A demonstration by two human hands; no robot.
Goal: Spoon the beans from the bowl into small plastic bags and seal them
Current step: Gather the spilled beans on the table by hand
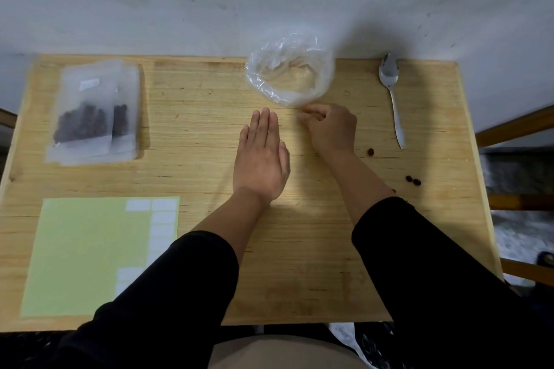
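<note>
A clear plastic bowl (289,69) stands at the table's far middle; I see no beans in it. My right hand (329,127) lies just in front of it with its fingers curled, the fingertips near the bowl's front edge; whether they pinch anything is hidden. My left hand (262,156) rests flat on the wood, fingers straight and together. A metal spoon (392,96) lies at the far right. Small frosted bags (93,112) holding dark beans are stacked at the far left. A few loose beans (413,180) lie on the table at the right.
A pale green sheet of white labels (90,255) lies at the near left of the wooden table (195,117). A grey wall runs behind the table. Wooden chair parts (521,129) stand past the right edge.
</note>
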